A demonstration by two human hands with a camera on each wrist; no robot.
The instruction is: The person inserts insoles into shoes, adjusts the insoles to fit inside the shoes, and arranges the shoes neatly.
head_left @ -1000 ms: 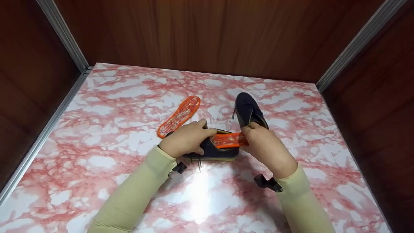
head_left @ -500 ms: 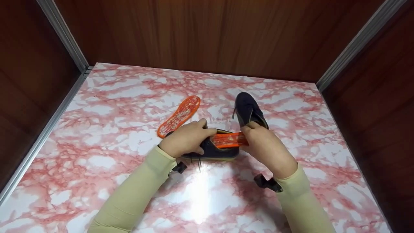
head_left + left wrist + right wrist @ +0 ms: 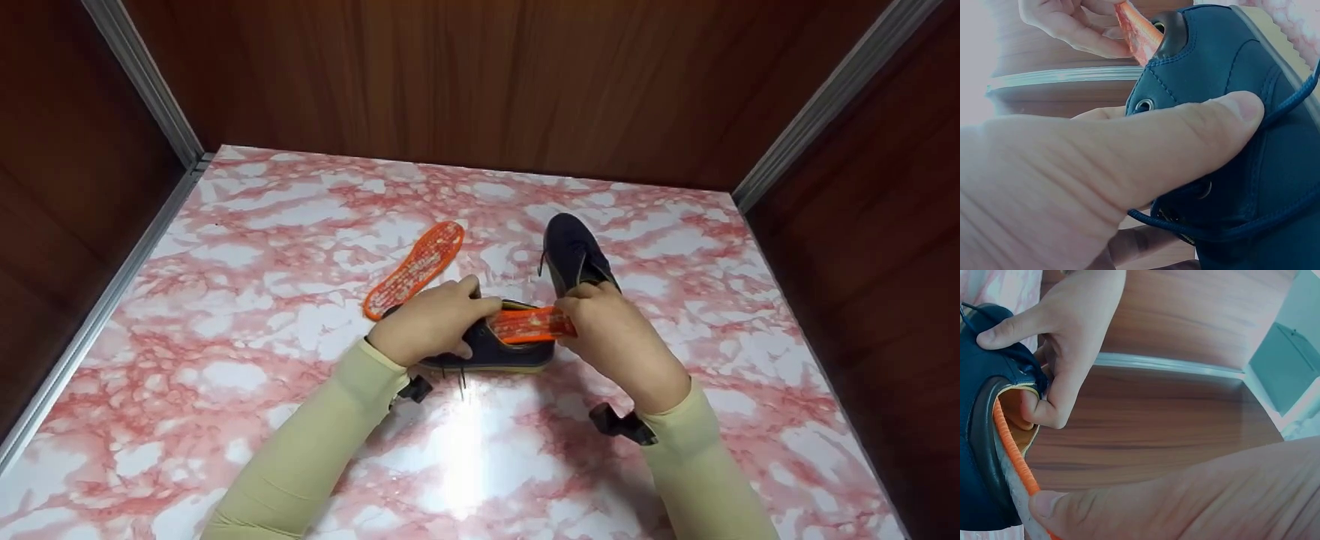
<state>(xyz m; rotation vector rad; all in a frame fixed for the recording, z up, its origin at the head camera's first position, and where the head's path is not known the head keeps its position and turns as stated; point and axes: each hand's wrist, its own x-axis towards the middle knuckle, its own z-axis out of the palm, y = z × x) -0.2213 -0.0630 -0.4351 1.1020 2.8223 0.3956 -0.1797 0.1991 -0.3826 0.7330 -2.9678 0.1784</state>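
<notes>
Orange insole is partly inside one dark shoe, and the right hand pinches its outer end. The left hand grips this shoe by its upper part, while the other insole lies near on the counter.

An orange, white-speckled insole obstructs the mouth of the dark navy lace-up shoe under my left hand. A second navy shoe stands just beyond my right hand; left of it, I could pass over bare pink-and-white marbled tabletop.
</notes>
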